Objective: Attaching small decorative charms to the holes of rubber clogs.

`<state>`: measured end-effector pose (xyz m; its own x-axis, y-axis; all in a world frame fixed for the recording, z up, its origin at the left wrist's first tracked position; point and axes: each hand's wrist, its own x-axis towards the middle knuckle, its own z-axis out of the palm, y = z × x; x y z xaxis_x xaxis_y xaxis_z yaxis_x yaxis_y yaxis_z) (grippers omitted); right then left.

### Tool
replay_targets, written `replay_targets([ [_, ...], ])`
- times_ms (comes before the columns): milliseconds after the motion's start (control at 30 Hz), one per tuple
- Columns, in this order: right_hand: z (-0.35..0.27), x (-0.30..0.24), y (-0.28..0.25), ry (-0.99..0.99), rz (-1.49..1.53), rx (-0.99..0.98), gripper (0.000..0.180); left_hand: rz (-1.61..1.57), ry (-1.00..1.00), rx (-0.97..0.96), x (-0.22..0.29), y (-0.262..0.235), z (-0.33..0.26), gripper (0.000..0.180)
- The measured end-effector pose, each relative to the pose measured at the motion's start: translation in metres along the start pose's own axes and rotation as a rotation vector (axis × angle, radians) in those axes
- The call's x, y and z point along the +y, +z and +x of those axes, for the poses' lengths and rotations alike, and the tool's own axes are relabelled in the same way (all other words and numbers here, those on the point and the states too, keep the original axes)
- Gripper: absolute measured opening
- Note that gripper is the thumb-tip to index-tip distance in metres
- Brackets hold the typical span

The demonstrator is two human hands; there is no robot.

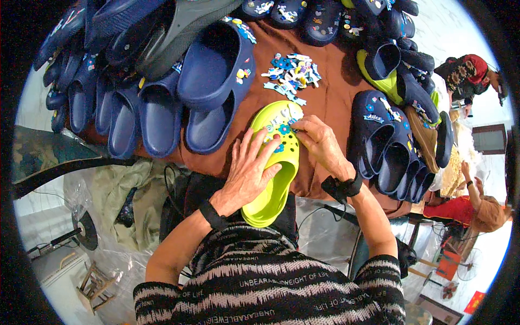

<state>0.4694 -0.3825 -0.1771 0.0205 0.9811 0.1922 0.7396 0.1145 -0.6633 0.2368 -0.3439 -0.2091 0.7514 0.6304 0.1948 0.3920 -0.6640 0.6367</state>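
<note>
A lime-green clog (pixel 284 157) lies at the near edge of the brown cloth (pixel 214 165), its toe pointing away from me. Blue flower charms (pixel 284 129) and other small charms sit on its holed upper. My left hand (pixel 244 176) is laid over the clog's left side, gripping it with the fingers on the upper. At the right side of the toe my right hand (pixel 322 145) pinches a small charm against the upper; the fingertips mostly cover it. Just beyond the toe is a loose pile of blue, white and yellow shoe charms (pixel 295 73).
Navy clogs (pixel 160 119) are stacked along the left, with a grey clog (pixel 187 32) on top. More decorated navy clogs (pixel 374 119) crowd the right, among them a lime-green one (pixel 374 78). Two other people (pixel 490 208) are at the far right. A wooden stool (pixel 95 287) stands lower left.
</note>
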Motion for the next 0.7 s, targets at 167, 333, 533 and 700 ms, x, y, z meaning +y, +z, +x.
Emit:
replay_targets([
  [167, -0.002, -0.001, 0.001, 0.172, 0.092, 0.031, 0.021, 0.006, 0.014, 0.005, -0.001, 0.002, 0.0, 0.057],
  [333, 0.001, 0.004, -0.001, 0.001, -0.051, -0.003, 0.021, -0.023, 0.033, 0.038, -0.003, 0.003, 0.001, 0.057],
  [533, 0.003, 0.01, -0.005, -0.201, -0.185, -0.009, 0.02, -0.008, 0.033, 0.039, -0.003, 0.004, 0.002, 0.058],
  [700, 0.011, 0.015, -0.011, -0.232, -0.164, -0.086, 0.016, -0.011, 0.03, 0.035, -0.004, 0.003, 0.001, 0.058],
])
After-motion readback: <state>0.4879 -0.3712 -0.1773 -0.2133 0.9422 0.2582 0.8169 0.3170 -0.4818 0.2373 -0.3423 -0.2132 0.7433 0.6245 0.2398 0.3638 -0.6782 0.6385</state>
